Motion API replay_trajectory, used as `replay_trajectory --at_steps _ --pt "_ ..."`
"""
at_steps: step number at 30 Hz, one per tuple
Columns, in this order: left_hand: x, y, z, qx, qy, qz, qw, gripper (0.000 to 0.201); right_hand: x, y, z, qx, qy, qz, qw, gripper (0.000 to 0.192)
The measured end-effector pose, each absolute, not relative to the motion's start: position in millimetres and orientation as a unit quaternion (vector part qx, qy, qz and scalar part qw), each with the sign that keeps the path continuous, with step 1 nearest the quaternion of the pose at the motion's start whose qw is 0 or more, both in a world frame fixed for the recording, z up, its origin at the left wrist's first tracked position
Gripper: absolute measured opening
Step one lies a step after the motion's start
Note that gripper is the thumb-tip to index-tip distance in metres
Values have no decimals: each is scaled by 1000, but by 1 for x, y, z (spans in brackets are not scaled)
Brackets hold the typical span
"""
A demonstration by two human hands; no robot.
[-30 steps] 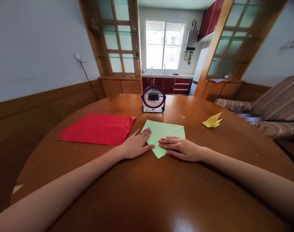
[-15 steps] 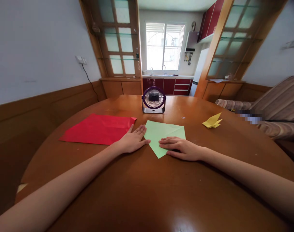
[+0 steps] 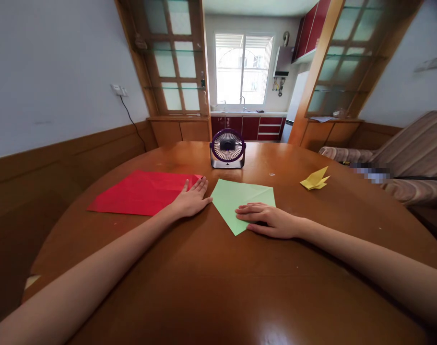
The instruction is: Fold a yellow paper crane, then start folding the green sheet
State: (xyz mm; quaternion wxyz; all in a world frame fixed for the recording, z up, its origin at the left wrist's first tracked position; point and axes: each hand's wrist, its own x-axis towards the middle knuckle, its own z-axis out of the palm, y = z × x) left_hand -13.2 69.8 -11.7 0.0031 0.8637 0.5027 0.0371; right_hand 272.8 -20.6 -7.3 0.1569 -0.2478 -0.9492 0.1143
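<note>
A light green sheet of paper point(image 3: 240, 196) with creases lies flat on the table, one corner toward me. My right hand point(image 3: 268, 220) rests on its lower right part, palm down, fingers stretched out and holding nothing. To the left lies a larger red sheet of paper point(image 3: 142, 191). My left hand point(image 3: 191, 199) is flat over the red sheet's right end, fingers spread, with the thumb tip at the green sheet's left edge. Part of each sheet is hidden beneath a hand.
On the round wooden table point(image 3: 211, 287), a small purple fan point(image 3: 227, 147) stands behind the green paper. A folded yellow paper figure point(image 3: 315, 178) sits to the right. Beyond the table's right edge is a striped armchair point(image 3: 408, 148).
My left hand has slid left, off the green paper's left edge and onto the red sheet's right end. The right hand and the green paper have stayed in place.
</note>
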Motion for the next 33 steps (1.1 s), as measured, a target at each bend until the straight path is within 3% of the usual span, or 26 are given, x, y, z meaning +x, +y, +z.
replay_trajectory --at_steps 7,13,21,25,29,33 --pt "-4 61 -9 834 544 87 -34 67 272 -22 -6 -258 -950 97 144 44" --pt "18 23 -6 927 367 75 -17 67 270 -25 -4 -271 -950 90 126 44" --pt "25 9 -8 927 373 -11 44 86 264 -27 0 -264 -958 53 102 39" --pt "25 7 -4 924 378 -15 50 99 269 -29 -1 -284 -948 39 136 42" --pt "21 4 0 929 367 -19 52 106 284 -25 -5 -258 -947 -44 187 34" --pt "12 3 4 941 337 -22 40 103 297 -17 -6 -189 -957 -157 153 24"
